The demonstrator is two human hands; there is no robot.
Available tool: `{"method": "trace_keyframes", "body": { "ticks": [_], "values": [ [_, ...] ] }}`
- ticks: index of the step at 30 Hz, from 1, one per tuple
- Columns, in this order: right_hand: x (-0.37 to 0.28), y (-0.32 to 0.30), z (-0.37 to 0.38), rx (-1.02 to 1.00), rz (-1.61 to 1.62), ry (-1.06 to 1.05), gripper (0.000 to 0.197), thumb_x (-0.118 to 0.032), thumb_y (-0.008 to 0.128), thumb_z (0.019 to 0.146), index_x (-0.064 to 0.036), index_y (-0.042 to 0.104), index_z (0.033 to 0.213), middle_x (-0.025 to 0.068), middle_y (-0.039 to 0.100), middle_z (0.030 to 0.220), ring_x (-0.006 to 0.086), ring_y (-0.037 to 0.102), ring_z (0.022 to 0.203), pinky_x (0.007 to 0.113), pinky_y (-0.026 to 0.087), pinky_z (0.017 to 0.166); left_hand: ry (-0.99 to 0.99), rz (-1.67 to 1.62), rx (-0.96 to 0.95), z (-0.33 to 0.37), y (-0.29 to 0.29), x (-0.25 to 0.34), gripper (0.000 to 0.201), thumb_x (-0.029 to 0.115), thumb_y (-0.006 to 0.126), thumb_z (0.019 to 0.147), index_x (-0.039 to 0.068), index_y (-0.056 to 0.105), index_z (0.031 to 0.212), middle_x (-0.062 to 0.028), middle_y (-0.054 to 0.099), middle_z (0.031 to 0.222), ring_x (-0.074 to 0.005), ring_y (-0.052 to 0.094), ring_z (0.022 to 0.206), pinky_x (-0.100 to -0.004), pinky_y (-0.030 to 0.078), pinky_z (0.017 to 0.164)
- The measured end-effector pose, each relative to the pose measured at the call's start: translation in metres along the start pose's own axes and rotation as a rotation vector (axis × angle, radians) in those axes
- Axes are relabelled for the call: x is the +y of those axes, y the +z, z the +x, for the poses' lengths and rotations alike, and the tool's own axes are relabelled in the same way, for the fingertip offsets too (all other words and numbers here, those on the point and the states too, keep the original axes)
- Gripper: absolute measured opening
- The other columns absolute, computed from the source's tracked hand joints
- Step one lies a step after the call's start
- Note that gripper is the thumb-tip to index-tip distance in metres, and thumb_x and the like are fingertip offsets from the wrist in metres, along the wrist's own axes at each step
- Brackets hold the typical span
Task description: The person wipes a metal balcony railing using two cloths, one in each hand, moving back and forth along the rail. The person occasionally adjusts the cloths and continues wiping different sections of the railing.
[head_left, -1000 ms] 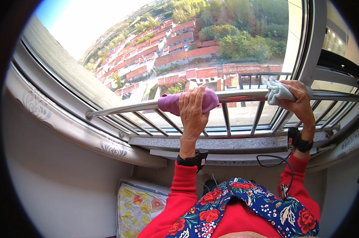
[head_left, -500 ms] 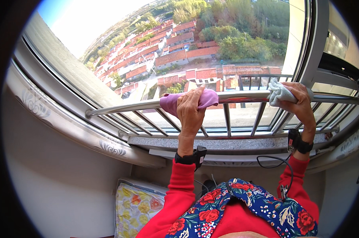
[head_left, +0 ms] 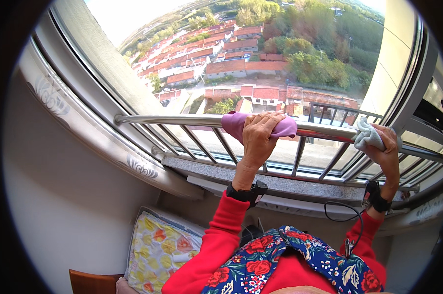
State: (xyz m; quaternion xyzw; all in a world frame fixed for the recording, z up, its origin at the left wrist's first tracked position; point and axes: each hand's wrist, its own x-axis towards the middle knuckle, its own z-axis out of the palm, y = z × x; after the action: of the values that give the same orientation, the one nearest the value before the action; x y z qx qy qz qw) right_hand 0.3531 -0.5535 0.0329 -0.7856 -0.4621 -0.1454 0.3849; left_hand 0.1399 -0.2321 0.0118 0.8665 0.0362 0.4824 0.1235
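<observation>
Two bare hands work along one horizontal, polished metal handrail (head_left: 324, 130), each holding one cloth, two cloths in all. The left hand (head_left: 260, 138) has its fingers curled over a purple, folded fabric cloth (head_left: 284, 128) draped on the rail's top; its thumb is hidden. Well apart, the right hand (head_left: 389, 151) is closed round a pale grey-blue, bunched fabric cloth (head_left: 368, 137) on the rail's right part; its grip beneath cannot be seen. Two black wrist devices, one on the left wrist (head_left: 257, 193) and one on the right (head_left: 373, 197), sit above two red sleeves. Below the rail runs one speckled stone sill (head_left: 299, 183). One yellow-patterned rectangular pad (head_left: 150, 247) lies at lower left, bearing one small pale rectangular item (head_left: 181, 257).
</observation>
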Motion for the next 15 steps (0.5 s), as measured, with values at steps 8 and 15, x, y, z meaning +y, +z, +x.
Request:
{"method": "trace_keyframes", "body": {
  "ticks": [8,15],
  "values": [
    [-0.024,0.012,0.005,-0.035,-0.03,0.049,0.046,-0.017,0.087,0.078,-0.0128,0.076,0.122,0.0054,0.071,0.126,0.0253,0.056,0.122,0.045,0.036,0.111,0.073,-0.078,-0.02,-0.001,-0.006,-0.017,0.038,0.007,0.072,0.08,0.008,0.071,0.118,-0.0131,0.074,0.116,-0.0285,0.069,0.114,-0.042,0.046,0.097],
    [-0.079,0.063,0.03,-0.049,-0.057,-0.106,0.054,-0.016,0.091,0.068,-0.0091,0.076,0.119,0.0072,0.072,0.12,0.0283,0.062,0.114,0.045,0.041,0.104,0.162,-0.073,-0.124,-0.008,-0.027,-0.035,0.052,-0.001,0.069,0.08,0.008,0.067,0.132,-0.0125,0.069,0.131,-0.0305,0.064,0.125,-0.0445,0.044,0.107]
  ]
}}
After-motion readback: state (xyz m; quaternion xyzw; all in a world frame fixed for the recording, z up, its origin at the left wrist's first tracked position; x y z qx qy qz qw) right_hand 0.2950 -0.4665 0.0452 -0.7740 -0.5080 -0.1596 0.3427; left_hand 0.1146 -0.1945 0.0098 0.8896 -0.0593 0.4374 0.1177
